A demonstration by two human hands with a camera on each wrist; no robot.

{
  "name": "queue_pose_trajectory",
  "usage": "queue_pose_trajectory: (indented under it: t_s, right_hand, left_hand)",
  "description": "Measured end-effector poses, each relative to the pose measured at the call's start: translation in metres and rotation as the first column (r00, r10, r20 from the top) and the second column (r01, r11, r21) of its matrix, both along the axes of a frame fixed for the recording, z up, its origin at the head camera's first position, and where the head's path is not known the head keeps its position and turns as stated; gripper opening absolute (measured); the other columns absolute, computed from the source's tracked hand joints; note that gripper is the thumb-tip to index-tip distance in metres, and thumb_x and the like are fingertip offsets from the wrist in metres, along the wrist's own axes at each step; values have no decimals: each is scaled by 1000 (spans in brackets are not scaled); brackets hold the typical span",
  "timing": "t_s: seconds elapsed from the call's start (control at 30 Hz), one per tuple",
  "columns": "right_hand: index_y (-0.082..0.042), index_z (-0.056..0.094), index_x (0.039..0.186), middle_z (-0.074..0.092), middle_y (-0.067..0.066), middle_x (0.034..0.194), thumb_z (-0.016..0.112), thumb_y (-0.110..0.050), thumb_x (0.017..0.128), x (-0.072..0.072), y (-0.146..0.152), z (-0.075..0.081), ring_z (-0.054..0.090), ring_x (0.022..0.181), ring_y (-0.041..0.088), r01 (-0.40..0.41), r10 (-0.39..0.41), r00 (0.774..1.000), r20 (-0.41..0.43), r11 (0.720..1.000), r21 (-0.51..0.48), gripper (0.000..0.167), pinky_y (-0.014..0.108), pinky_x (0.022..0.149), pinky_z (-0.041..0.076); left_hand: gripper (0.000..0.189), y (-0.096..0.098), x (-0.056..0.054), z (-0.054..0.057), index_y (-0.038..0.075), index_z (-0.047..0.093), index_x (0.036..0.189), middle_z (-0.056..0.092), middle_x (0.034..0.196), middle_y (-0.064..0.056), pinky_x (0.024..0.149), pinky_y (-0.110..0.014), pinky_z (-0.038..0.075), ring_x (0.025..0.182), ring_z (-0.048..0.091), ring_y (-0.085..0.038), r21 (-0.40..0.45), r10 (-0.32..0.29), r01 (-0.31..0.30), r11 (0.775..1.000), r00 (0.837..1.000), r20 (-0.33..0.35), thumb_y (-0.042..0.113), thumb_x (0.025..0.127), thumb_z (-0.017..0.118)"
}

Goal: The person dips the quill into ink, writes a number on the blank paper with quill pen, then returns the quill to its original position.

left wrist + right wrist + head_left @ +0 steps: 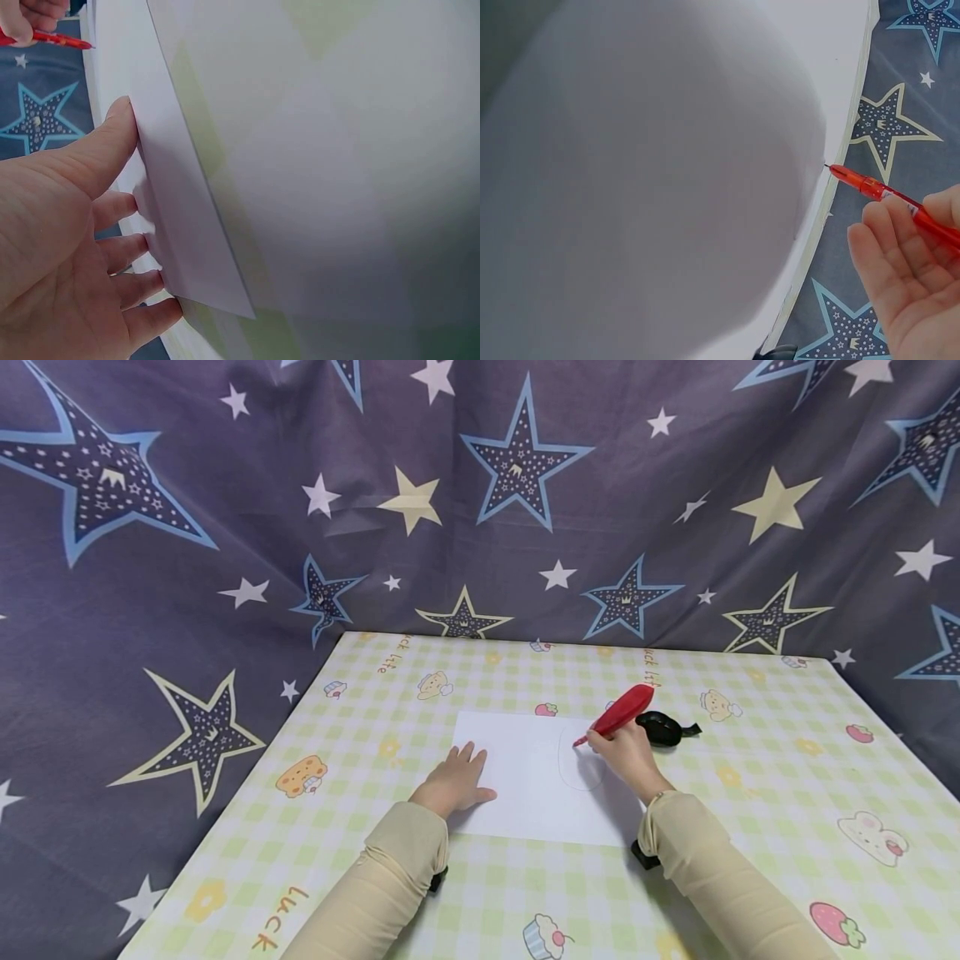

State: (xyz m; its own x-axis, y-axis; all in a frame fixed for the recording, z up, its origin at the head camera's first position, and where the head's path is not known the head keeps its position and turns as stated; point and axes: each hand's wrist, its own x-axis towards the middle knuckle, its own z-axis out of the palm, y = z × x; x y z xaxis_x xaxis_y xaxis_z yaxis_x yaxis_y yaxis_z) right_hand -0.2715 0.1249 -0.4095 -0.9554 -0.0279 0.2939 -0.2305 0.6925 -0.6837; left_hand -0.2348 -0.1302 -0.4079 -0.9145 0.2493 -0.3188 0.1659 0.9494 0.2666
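Note:
A white sheet of paper [517, 777] lies on the checked tablecloth. My left hand [453, 781] rests on its left side with fingers spread; in the left wrist view the fingertips of that hand [82, 240] touch the sheet near its edge. My right hand [628, 758] pinches a red pen [621, 714] with a wide, feather-like top. The pen's tip is on or just over the paper, by a thin curved outline [560, 764] on the right half. In the right wrist view the pen [862, 182] slants from the fingers to the sheet [667, 187].
Just beyond my right hand sits a black rounded object [660, 728] with a short tab. The patterned tablecloth [772, 760] spreads around the paper. A dark star-print curtain [570, 535] hangs behind and beside the table. Small black pieces show under both forearms.

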Motion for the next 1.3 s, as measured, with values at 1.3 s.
queue_pose_trajectory:
  t_s: [1.3]
  right_hand:
    - [4, 66, 82, 61, 8, 65, 63, -6, 81, 2, -7, 0, 53, 57, 18, -28, 28, 999, 21, 1000, -10, 11, 27, 51, 41]
  left_hand:
    - [69, 0, 2, 1, 2, 31, 143, 19, 148, -20, 108, -47, 18, 135, 13, -38, 22, -2, 2, 1000, 1000, -4, 36, 90, 58]
